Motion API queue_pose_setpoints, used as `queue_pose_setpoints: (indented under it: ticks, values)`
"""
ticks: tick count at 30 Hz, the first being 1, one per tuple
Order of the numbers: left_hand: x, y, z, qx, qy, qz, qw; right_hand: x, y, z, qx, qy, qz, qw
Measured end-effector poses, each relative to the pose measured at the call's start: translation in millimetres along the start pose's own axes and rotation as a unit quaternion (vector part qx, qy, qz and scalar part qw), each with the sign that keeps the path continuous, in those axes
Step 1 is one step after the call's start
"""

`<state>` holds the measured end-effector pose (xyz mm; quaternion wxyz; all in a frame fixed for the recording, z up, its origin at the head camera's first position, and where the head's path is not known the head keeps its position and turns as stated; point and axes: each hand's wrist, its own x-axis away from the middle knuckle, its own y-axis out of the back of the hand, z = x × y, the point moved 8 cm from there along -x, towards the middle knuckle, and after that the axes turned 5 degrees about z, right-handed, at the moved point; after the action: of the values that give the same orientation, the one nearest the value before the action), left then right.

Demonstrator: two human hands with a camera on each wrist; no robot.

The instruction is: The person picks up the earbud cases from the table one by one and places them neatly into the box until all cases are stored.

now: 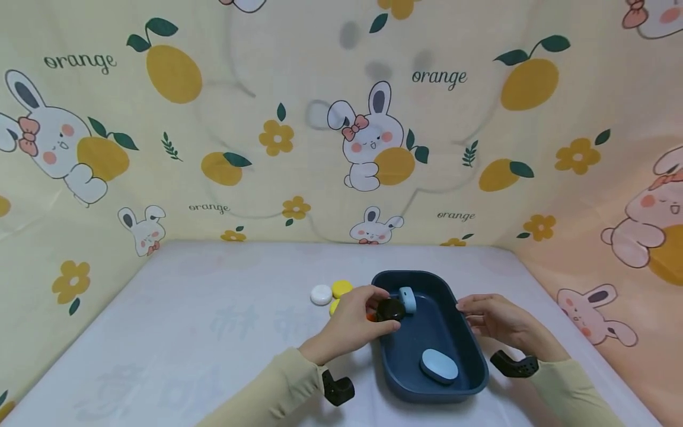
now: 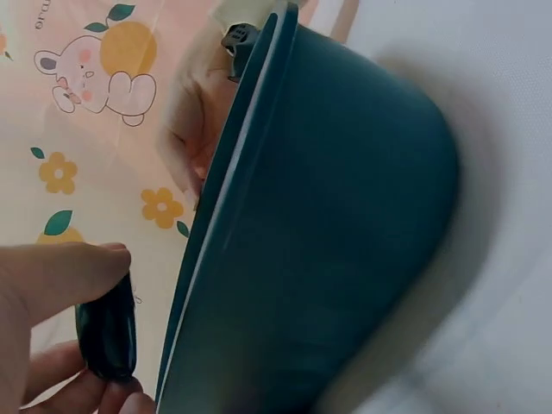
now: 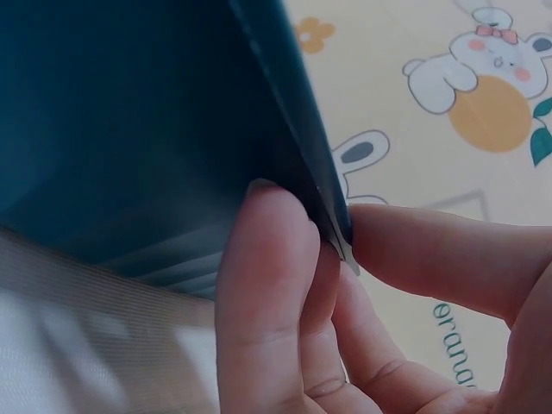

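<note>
My left hand [image 1: 349, 323] pinches a glossy black rounded case [image 1: 391, 309] between thumb and fingers, above the left rim of a dark blue tray [image 1: 432, 388]. In the left wrist view the black case [image 2: 108, 332] appears side-on, apart from the tray wall [image 2: 345, 172]. My right hand [image 1: 504, 323] grips the tray's right rim; in the right wrist view its thumb and fingers [image 3: 267, 259] pinch the edge from both sides. Inside the tray lie a pale blue oval case [image 1: 439, 366] near the front and a smaller pale blue piece [image 1: 408, 300] near the back left.
Left of the tray lie a white disc [image 1: 321, 295] and a yellow disc [image 1: 342, 289]. Another yellow disc [image 1: 334, 306] and something orange [image 1: 370, 317] are partly hidden by my left hand. A white cloth [image 1: 213, 332] covers the table, with printed curtains [image 1: 299, 71] around it.
</note>
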<state>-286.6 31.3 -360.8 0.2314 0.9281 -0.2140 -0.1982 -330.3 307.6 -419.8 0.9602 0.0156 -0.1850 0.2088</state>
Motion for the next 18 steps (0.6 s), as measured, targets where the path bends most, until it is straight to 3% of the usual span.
queue_pose_setpoints:
  ticks: [12,18]
  values:
    - [-9.6,-9.1,-2.4,-0.032,0.006,0.021,0.9993,-0.5,-1,3,0.000,0.004,0.000,1.0000]
    - [-13.3,-14.8,-4.8,-0.022,0.009,0.038,0.9990,0.9,1,1,-0.005,0.003,0.001,1.0000]
